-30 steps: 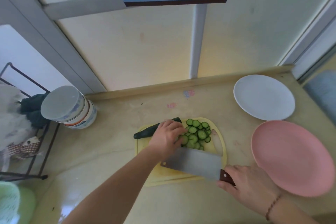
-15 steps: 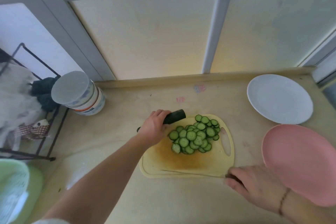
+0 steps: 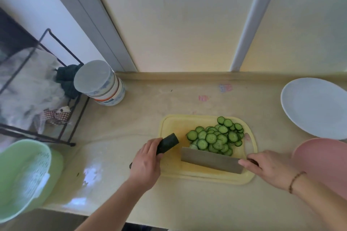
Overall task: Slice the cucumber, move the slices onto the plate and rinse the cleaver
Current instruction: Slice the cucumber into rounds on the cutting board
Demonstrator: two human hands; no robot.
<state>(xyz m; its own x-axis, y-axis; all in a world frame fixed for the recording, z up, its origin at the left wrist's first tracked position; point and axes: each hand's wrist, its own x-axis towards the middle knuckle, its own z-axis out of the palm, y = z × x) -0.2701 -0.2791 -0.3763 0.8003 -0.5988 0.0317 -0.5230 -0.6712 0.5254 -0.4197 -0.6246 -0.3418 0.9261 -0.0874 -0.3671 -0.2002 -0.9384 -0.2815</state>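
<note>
The left hand [image 3: 145, 163] holds the dark cucumber [image 3: 168, 143] at the left edge of the yellow board [image 3: 170, 124], its grip curled tight round it. The right hand [image 3: 266, 169] grips the cleaver [image 3: 210, 159] by the handle. The blade rests on the board, just near of the pile of green slices [image 3: 216, 137]. A white plate [image 3: 315, 107] sits far right on the desk [image 3: 150, 103]. A pink plate [image 3: 326, 159] sits near it. Stacked bowls [image 3: 101, 82] and a green basket [image 3: 24, 176] are on the left.
</note>
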